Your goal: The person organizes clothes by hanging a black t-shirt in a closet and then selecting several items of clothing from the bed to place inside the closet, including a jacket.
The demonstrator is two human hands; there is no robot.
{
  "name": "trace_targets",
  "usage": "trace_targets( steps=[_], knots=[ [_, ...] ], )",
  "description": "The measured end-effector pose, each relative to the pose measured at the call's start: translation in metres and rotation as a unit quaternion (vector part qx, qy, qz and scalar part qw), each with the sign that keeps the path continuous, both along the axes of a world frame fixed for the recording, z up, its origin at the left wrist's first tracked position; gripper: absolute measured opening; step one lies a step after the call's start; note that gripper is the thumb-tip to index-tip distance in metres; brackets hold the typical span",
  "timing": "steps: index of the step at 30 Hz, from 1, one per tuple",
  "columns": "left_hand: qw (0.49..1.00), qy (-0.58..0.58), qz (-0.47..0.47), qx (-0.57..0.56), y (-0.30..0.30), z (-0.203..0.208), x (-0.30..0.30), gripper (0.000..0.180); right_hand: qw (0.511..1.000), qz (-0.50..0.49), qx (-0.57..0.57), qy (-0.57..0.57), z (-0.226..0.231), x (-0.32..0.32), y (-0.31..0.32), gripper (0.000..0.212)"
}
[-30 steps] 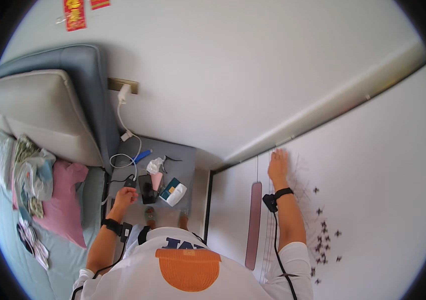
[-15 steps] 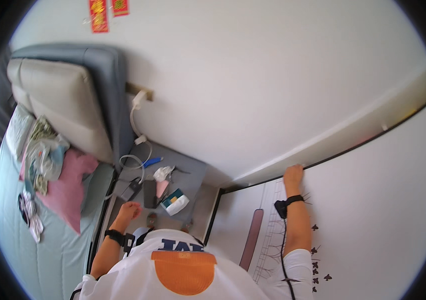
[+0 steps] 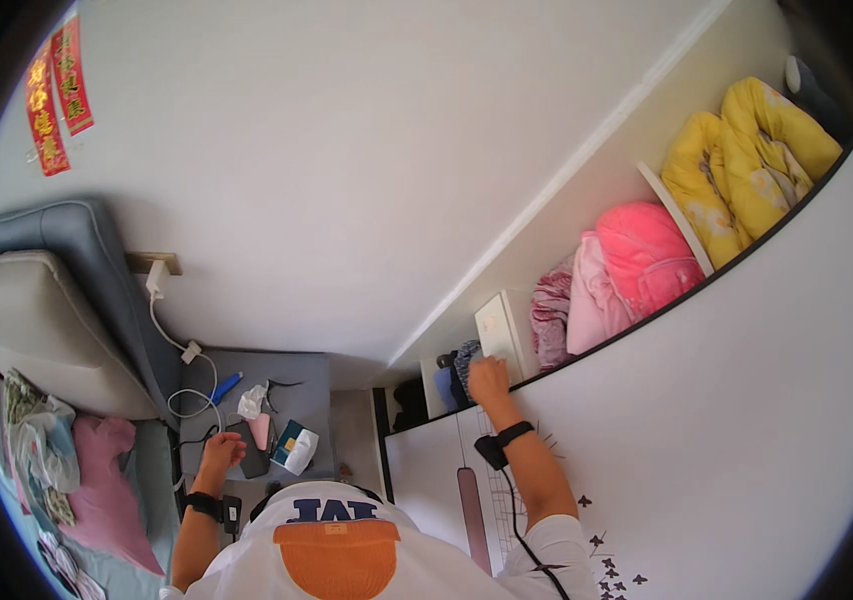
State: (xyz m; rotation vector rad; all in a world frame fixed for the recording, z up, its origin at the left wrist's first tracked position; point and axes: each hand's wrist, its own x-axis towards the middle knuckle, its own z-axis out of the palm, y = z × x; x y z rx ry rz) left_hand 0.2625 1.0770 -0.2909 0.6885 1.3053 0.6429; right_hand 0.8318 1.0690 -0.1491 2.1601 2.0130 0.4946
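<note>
My right hand (image 3: 490,381) is closed at the dark edge of the white wardrobe door (image 3: 707,430), its fingers curled over that edge. Behind the door stand shelves with folded textiles: a yellow quilt (image 3: 752,165), a bright pink fleece (image 3: 642,255), a pale pink cloth (image 3: 597,305) and a patterned one (image 3: 552,310). Close to the hand is a white drawer-like box (image 3: 499,328). On the left, my left hand (image 3: 223,452) hovers at the grey nightstand (image 3: 302,385), fingers loosely curled in with nothing visible in them. A black strap sits on each wrist.
The nightstand holds a dark case (image 3: 253,462), a tissue pack (image 3: 296,447), crumpled white tissue (image 3: 252,402), a blue tool-like item (image 3: 228,387) and a white cable (image 3: 215,360). Far left is a bed with a padded headboard (image 3: 57,310) and pink pillow (image 3: 107,490).
The wardrobe door stands wider open, and the shelves with textiles now show behind it. My right hand has stayed on its edge. My view has turned to the right.
</note>
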Motion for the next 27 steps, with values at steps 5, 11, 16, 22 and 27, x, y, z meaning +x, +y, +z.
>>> trace_targets(
  steps=[5,11,16,22,27],
  knots=[
    [0.999,0.0,-0.028,-0.017,0.017,-0.019,0.013,0.018,0.995,0.004,-0.061,0.074,-0.061,-0.005,-0.044,0.01],
    [0.998,-0.025,-0.056,-0.013,0.032,-0.049,0.016,0.016,0.981,-0.073,-0.167,0.073,-0.098,-0.023,-0.095,0.008],
    [0.997,-0.032,-0.074,-0.004,0.043,-0.052,0.04,0.013,0.97,-0.137,-0.189,0.075,-0.108,-0.022,-0.144,0.008],
    [0.989,-0.074,-0.125,-0.04,0.054,-0.064,0.072,0.013,0.936,-0.26,-0.211,0.109,-0.111,-0.017,-0.185,0.013],
    [0.985,-0.063,-0.144,-0.067,0.057,-0.056,0.097,0.013,0.928,-0.289,-0.206,0.111,-0.111,-0.018,-0.212,0.017]
  ],
)
